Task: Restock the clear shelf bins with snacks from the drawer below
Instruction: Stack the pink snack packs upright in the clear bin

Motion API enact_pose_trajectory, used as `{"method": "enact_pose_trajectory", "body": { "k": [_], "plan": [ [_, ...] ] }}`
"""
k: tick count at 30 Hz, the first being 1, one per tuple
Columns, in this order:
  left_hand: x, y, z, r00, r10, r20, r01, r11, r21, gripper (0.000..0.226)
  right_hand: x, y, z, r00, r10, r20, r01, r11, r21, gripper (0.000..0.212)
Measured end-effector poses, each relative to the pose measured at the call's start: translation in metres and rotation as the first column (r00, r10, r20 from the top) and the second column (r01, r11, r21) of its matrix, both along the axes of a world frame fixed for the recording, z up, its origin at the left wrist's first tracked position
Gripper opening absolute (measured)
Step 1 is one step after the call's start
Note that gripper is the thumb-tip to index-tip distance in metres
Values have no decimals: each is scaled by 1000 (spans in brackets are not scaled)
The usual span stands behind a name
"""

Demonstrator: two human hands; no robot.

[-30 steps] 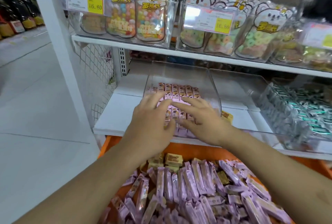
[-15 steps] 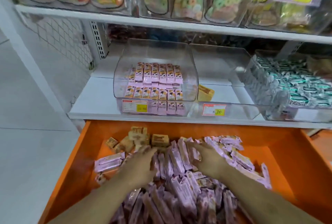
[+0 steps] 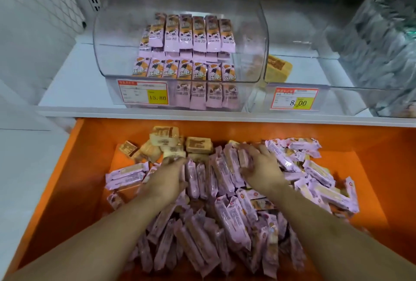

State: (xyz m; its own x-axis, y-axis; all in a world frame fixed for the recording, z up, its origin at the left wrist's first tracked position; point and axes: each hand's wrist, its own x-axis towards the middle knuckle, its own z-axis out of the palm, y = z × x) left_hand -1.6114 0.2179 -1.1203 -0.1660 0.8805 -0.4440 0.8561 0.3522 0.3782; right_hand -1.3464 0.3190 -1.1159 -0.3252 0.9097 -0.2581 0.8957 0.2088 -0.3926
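An orange drawer stands pulled out under the white shelf and holds a heap of pink snack packs. My left hand and my right hand are both down in the heap, squeezing an upright bunch of pink packs between them. The right hand's fingers curl over the bunch's far end; my left hand grips its left side. Above, the clear shelf bin holds two neat rows of the same pink packs, with bare room on its left side.
Tan square snacks lie at the drawer's back left. A second clear bin to the right holds one tan pack. Further right is a bin of silver-green packs. Yellow price tags face front. White floor lies to the left.
Both hands left the shelf bin, dropped into the drawer and closed in on a bunch of pink packs. The view tilted down and moved closer.
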Motion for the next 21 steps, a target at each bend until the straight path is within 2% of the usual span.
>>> {"method": "enact_pose_trajectory", "body": {
  "k": [4, 6, 9, 12, 15, 18, 21],
  "plan": [
    [12, -8, 3, 997, 69, 45, -72, 996, 54, 54, 1, -5, -3, 996, -36, -84, 34, 999, -27, 76],
    [17, -14, 9, 993, 80, 84, -87, 993, 79, 49, 2, -10, 0, 993, -43, -112, 40, 999, -25, 70],
    [19, -18, 25, 984, 114, 138, -130, 985, 114, 47, 3, -18, 11, 965, -111, -236, 124, 992, 40, 31],
    [20, -20, 56, 939, 172, 298, -205, 975, 84, 42, 3, -26, 31, 946, -190, -263, 168, 980, -105, 12],
    [24, -21, 96, 889, 194, 415, -250, 964, 85, 54, 4, -35, 66, 871, -300, -389, 198, 939, -282, 22],
    [31, -24, 136, 799, 233, 555, -315, 947, 56, 67, 0, -51, 114, 744, -395, -539, 149, 884, -443, 27],
    [40, -33, 186, 659, 273, 701, -399, 917, 18, 54, -10, -69, 162, 608, -408, -681, -21, 849, -528, 27]
  ]
}}
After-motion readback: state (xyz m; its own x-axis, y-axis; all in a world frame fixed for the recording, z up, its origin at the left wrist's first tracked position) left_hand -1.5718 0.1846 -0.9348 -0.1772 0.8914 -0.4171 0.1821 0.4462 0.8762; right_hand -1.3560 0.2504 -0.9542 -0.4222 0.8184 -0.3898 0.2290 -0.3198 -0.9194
